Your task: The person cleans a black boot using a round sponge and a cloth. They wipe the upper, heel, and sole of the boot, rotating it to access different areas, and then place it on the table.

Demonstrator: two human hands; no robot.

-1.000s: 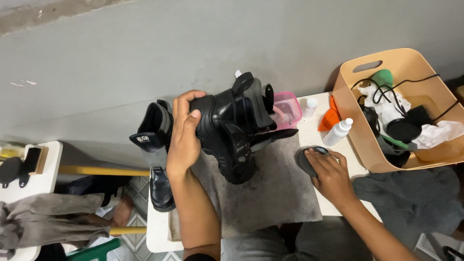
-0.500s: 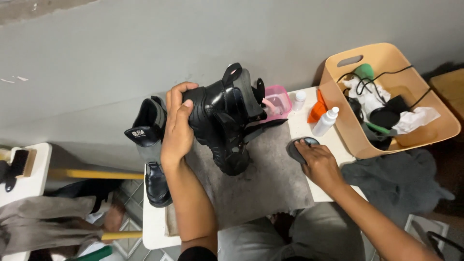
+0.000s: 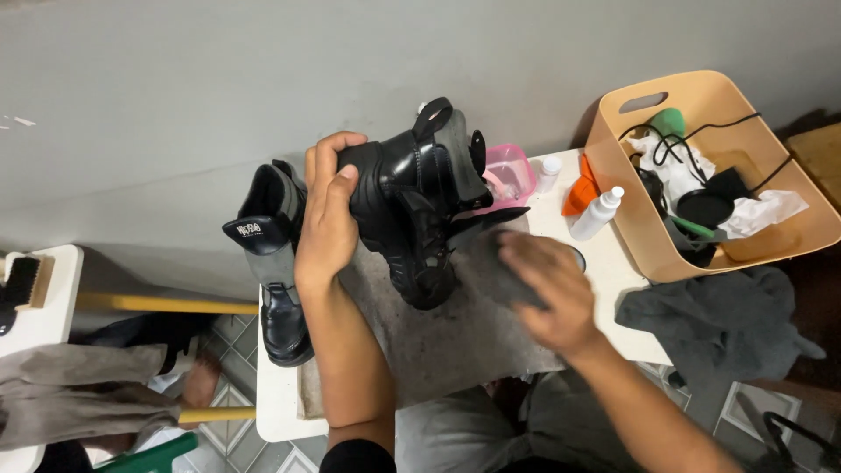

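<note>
My left hand (image 3: 328, 219) grips the heel of a black lace-up boot (image 3: 412, 201), holding it tilted with the toe down on a grey mat (image 3: 455, 342). Beside the boot's toe, my right hand (image 3: 547, 289) is blurred and closed on a grey cloth (image 3: 495, 263). A second black boot (image 3: 272, 263) with a grey lining stands upright at the left edge of the small white table (image 3: 280, 412).
A tan plastic basket (image 3: 788, 236) of cables, cloths and a green item stands at the right. Next to it are a white squeeze bottle (image 3: 596, 213), an orange cap (image 3: 578, 197), a pink tub (image 3: 508, 171). A dark grey rag (image 3: 718, 315) lies on the table's right edge. A brush (image 3: 22, 280) rests far left.
My right hand has lifted from the small tin on the table and moved left toward the boot's toe with the cloth. The left hand keeps holding the boot.
</note>
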